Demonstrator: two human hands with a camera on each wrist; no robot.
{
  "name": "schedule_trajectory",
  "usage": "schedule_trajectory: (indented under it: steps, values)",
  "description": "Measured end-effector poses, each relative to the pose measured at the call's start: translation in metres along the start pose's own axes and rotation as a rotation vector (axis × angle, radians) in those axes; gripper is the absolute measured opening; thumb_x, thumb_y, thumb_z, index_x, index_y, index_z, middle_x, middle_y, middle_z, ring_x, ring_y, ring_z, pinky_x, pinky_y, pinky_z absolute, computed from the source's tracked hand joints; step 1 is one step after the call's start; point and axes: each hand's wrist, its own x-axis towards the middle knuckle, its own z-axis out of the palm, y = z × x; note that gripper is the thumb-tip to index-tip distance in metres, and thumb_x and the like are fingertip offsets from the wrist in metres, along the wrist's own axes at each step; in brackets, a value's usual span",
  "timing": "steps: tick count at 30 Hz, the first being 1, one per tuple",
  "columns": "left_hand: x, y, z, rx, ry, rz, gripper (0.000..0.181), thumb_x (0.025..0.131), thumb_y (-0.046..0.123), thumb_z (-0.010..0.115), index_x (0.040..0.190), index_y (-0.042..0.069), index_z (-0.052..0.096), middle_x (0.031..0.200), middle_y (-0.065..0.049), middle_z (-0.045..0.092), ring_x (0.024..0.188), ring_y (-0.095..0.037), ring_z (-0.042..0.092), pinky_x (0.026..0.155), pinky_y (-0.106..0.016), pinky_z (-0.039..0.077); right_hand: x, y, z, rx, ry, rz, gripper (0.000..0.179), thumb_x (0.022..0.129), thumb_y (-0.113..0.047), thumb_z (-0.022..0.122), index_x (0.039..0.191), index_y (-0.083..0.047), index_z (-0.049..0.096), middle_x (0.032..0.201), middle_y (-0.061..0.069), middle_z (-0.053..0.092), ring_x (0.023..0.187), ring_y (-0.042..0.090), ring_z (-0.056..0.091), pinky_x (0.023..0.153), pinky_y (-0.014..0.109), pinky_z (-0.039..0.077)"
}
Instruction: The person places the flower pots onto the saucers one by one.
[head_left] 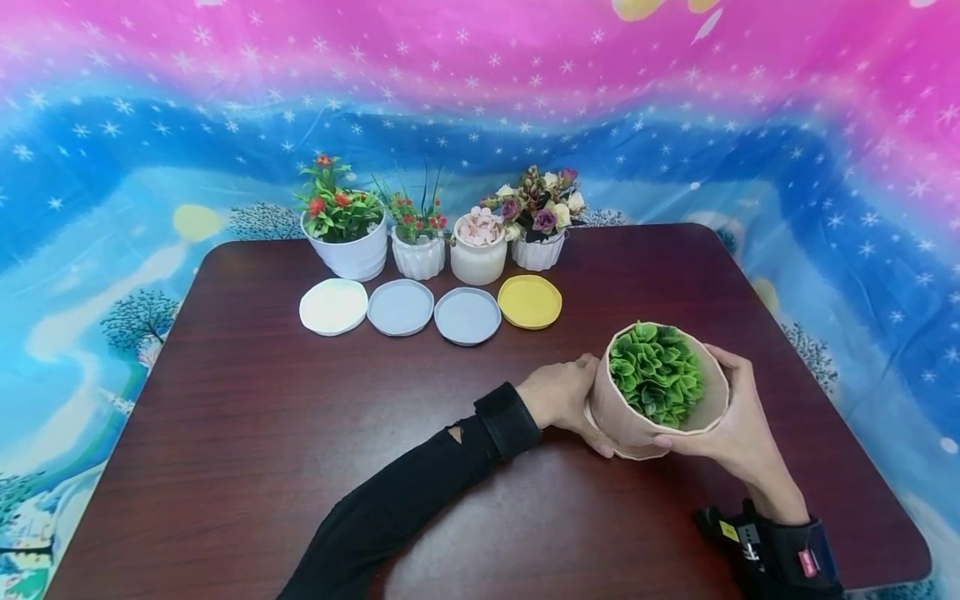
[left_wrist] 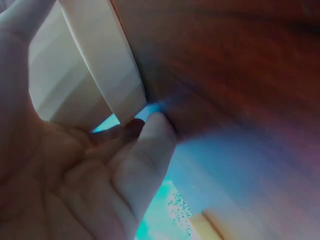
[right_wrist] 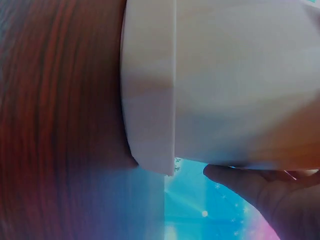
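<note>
A cream flowerpot [head_left: 624,412] with a green leafy plant [head_left: 658,377] stands on a matching saucer [head_left: 639,455] on the right part of the table. My right hand [head_left: 738,421] grips the pot's upper right side, its thumb over the near rim and fingers around the far side. Low on the left, my left hand [head_left: 561,398] holds the saucer's edge between thumb and fingers. In the left wrist view the saucer rim [left_wrist: 107,60] lies within that hand's curve. The right wrist view shows the pot's wall [right_wrist: 240,85] directly above the saucer [right_wrist: 149,95].
Along the table's back edge stand several white pots with flowers, including a red-flowered one [head_left: 348,254] and a rose one [head_left: 538,252]. Before them lie saucers: white [head_left: 333,307], two grey-blue [head_left: 401,307] and yellow [head_left: 529,302]. A patterned cloth [head_left: 465,83] hangs behind.
</note>
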Motion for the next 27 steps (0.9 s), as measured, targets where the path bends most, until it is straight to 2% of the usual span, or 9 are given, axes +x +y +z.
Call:
schedule_trajectory:
  steps: [6,13,16,20,24,27]
  values:
    - [0.002,-0.006,-0.004,-0.030,-0.039,0.030,0.115,0.064,0.060,0.100,0.151,0.009,0.046,0.138,-0.005,0.060,0.120,-0.017,0.066,0.100,-0.027,0.053,0.003,0.001,-0.001,0.001,-0.044,-0.015,0.134,0.052,0.012,0.099,0.162,-0.012,0.027,0.154,0.007,0.037,0.130,0.007,0.043,0.097,0.011,0.038]
    - [0.004,-0.009,-0.008,-0.043,-0.075,0.032,0.108,0.071,0.052,0.099,0.148,0.003,0.042,0.132,-0.013,0.066,0.119,-0.020,0.068,0.099,-0.026,0.053,0.009,0.000,-0.004,-0.025,-0.058,-0.006,0.132,0.055,0.009,0.100,0.162,-0.014,0.025,0.154,0.012,0.036,0.129,0.006,0.042,0.095,0.010,0.038]
    - [0.005,-0.009,-0.009,-0.038,-0.084,-0.005,0.110,0.077,0.052,0.096,0.155,0.000,0.038,0.155,-0.025,0.052,0.132,-0.024,0.063,0.104,-0.027,0.051,0.015,0.001,-0.005,-0.057,-0.054,0.014,0.130,0.059,0.004,0.101,0.163,-0.014,0.024,0.155,0.016,0.034,0.128,0.003,0.041,0.094,0.009,0.036]
    - [0.007,-0.006,-0.007,-0.033,-0.086,-0.050,0.103,0.090,0.048,0.087,0.162,-0.001,0.032,0.172,-0.034,0.016,0.139,-0.028,0.059,0.105,-0.025,0.051,0.021,0.005,-0.009,-0.080,-0.038,0.048,0.128,0.063,0.001,0.101,0.163,-0.014,0.022,0.157,0.019,0.034,0.129,0.002,0.039,0.094,0.007,0.034]
    - [0.010,-0.004,-0.004,-0.023,-0.078,-0.074,0.085,0.100,0.040,0.077,0.160,-0.002,0.033,0.173,-0.034,0.012,0.123,-0.026,0.070,0.094,-0.022,0.055,0.026,0.006,-0.012,-0.096,-0.036,0.105,0.127,0.068,-0.003,0.100,0.165,-0.015,0.019,0.159,0.018,0.032,0.129,0.003,0.038,0.092,0.006,0.034]
    - [0.011,-0.003,-0.003,-0.016,-0.077,-0.087,0.078,0.103,0.038,0.073,0.157,-0.003,0.035,0.173,-0.034,0.011,0.111,-0.024,0.074,0.088,-0.020,0.055,0.029,0.006,-0.013,-0.108,-0.035,0.138,0.127,0.071,-0.007,0.101,0.166,-0.017,0.017,0.161,0.016,0.030,0.130,0.008,0.038,0.091,0.007,0.034]
